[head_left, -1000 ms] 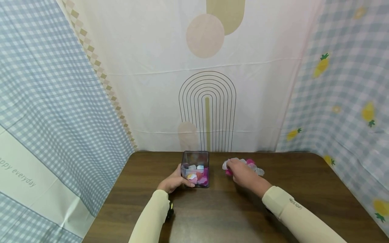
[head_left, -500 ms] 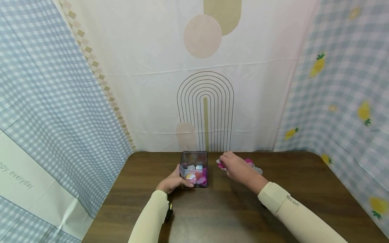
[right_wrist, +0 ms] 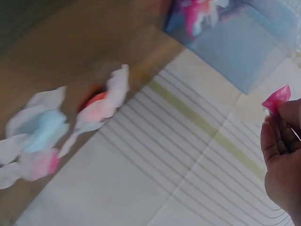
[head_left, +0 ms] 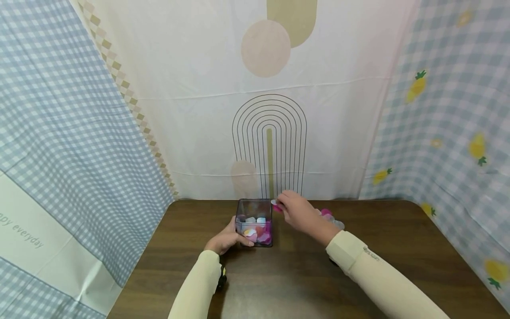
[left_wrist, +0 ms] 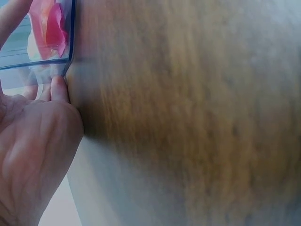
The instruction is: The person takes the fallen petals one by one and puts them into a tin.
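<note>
A clear plastic box [head_left: 255, 208] stands on the wooden table, holding several wrapped candies [head_left: 260, 231] in pink, white and orange. My left hand [head_left: 226, 239] grips its left side, with the thumb along the front; in the left wrist view the fingers lie behind the clear wall [left_wrist: 14, 75]. Beside the box's right rim, my right hand [head_left: 298, 212] is raised and pinches a pink wrapped candy [right_wrist: 276, 99] between thumb and fingertips. To the right on the table lies a small pile of candies [head_left: 328, 215], partly hidden by that hand in the head view.
Light-blue and white wrapped candies [right_wrist: 40, 127] and an orange one [right_wrist: 96, 109] show blurred in the right wrist view. A printed cloth [head_left: 199, 133] hangs right behind the table's back edge, with checked cloths [head_left: 71, 110] at the sides.
My right hand has lifted from the candy pile and moved left to the box's right rim, carrying the pink candy. My left hand keeps its grip on the box.
</note>
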### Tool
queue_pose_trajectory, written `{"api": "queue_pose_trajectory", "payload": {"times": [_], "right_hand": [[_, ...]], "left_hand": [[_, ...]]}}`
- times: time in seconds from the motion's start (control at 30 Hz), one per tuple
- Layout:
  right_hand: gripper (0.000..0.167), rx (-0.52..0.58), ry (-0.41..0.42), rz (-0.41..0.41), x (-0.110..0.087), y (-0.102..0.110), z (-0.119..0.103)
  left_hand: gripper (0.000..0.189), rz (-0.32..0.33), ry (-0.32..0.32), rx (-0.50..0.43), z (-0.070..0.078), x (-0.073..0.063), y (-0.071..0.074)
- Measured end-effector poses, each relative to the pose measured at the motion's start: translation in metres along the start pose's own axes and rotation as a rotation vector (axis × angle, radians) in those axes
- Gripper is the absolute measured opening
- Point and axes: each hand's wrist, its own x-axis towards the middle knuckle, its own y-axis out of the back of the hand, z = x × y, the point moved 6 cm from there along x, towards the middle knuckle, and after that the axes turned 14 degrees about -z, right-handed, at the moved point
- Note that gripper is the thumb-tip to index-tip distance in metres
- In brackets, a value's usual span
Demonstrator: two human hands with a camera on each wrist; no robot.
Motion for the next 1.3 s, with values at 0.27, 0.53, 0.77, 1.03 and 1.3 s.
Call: {"api": "queue_pose_trajectory", "payload": {"times": [0.27,0.53,0.77,1.03,1.3], "right_hand": [[0.006,0.033,-0.021,-0.072,0.038,-0.009,-0.015],[0.007,0.07,-0.014,-0.171,0.061,-0.032,-0.028],[0.007,0.178,-0.029,-0.247,0.069,-0.052,-0.031],[0.006,0.184,-0.101,-0.325,0.071,-0.062,-0.027],[0.008,0.151,-0.103,-0.351,0.073,-0.061,-0.028]], "left_hand": [[0.111,-0.01,0.002,-0.012,0.002,0.0,-0.001],[0.11,-0.024,-0.001,-0.009,0.002,0.0,0.0],[0.108,-0.044,-0.015,-0.012,0.002,0.001,0.0],[0.108,-0.05,-0.004,-0.007,0.002,-0.001,-0.003],[0.11,-0.055,-0.014,-0.003,0.003,-0.001,-0.004]]}}
